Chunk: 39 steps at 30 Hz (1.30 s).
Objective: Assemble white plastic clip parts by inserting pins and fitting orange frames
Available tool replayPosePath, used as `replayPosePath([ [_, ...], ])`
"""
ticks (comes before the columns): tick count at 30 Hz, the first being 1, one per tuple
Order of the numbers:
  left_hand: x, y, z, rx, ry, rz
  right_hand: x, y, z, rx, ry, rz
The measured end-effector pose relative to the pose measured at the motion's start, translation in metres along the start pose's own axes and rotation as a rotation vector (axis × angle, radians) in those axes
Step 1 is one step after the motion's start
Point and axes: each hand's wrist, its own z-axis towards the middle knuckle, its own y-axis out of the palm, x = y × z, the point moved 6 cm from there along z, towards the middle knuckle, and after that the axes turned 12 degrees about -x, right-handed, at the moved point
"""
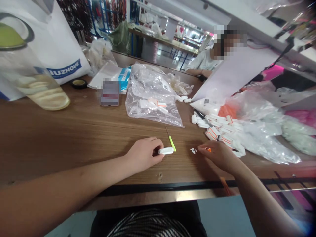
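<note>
My left hand (144, 153) rests on the wooden table (74, 131), fingers curled round a small white plastic piece (166, 151). A green-handled tool (171, 142) lies just beyond that piece. My right hand (217, 154) is pinched closed beside a tiny heap of small white bits (193, 150); something orange (208, 150) shows at its fingertips, too small to name. Behind the right hand is a pile of white and orange parts (219, 126).
A clear plastic bag with parts (150, 95) lies mid-table, a phone (110, 93) and tape roll (79, 83) to its left, a clear bottle (27, 72) at far left. More plastic bags (266, 128) lie at right. Another person (207, 59) sits across.
</note>
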Motion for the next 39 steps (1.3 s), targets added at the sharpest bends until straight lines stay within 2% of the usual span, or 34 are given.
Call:
replayPosePath([
  [5,0.0,0.0,0.0,0.009,0.01,0.025,0.0,0.01,0.002,-0.016,-0.006,0.021],
  [11,0.0,0.0,0.0,0.005,0.011,0.02,-0.01,0.008,0.006,0.044,-0.122,-0.194],
  [16,0.0,-0.001,-0.001,0.011,0.013,0.02,0.0,0.004,0.002,-0.008,-0.062,-0.053],
  [19,0.0,-0.001,-0.001,0.007,0.01,0.022,0.003,0.004,0.001,0.003,-0.019,-0.019],
  [23,0.001,-0.002,-0.001,0.01,0.014,0.028,0.002,0.007,0.004,0.013,-0.054,0.024],
  [27,0.001,-0.001,0.0,0.009,0.012,0.019,0.001,0.009,0.009,0.003,-0.117,-0.048],
  [32,0.0,0.0,0.0,0.004,-0.004,0.011,0.003,0.003,0.009,-0.021,-0.063,-0.085],
  [34,-0.001,0.0,0.0,0.005,-0.009,0.003,-0.006,0.001,0.008,-0.032,-0.052,0.003],
  [36,-0.001,0.0,0.0,0.012,-0.005,-0.004,-0.025,-0.001,0.007,-0.002,-0.096,0.13],
  [39,-0.001,0.0,0.0,0.024,0.0,-0.007,-0.071,0.001,0.009,0.06,-0.302,0.26],
])
